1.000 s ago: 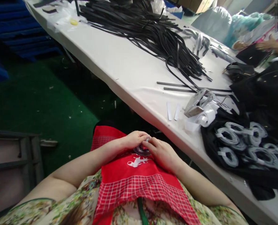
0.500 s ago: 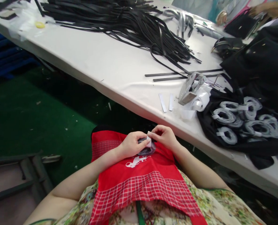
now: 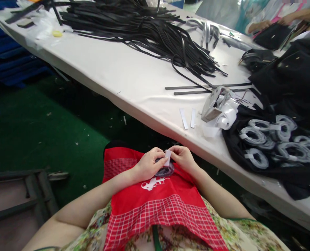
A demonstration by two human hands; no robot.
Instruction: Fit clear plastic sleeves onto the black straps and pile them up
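Observation:
Over my lap, my left hand [image 3: 152, 163] is closed on a small dark coil in clear plastic [image 3: 167, 170], much of it hidden behind the fingers. A white paper-like strip [image 3: 168, 157] stands against the coil, pressed by the left thumb. My right hand [image 3: 183, 159] pinches the strip's upper right side, its fingertips close to the left ones. On the table edge ahead lie two more white strips [image 3: 183, 118]. To their right stands a tape dispenser [image 3: 213, 108] with a white roll [image 3: 227, 116].
Several plastic-wrapped coils with white bands [image 3: 257, 158] rest on black fabric [image 3: 233, 143] at right. Long black straps [image 3: 144, 31] are heaped across the white table [image 3: 92, 59]. A co-worker's hands [image 3: 287, 20] hold a black piece at upper right. A metal frame [image 3: 37, 195] stands lower left.
The white strip now shows more of its length, upright between my hands. Both hands stay close together over the coil. The whole view has shifted slightly.

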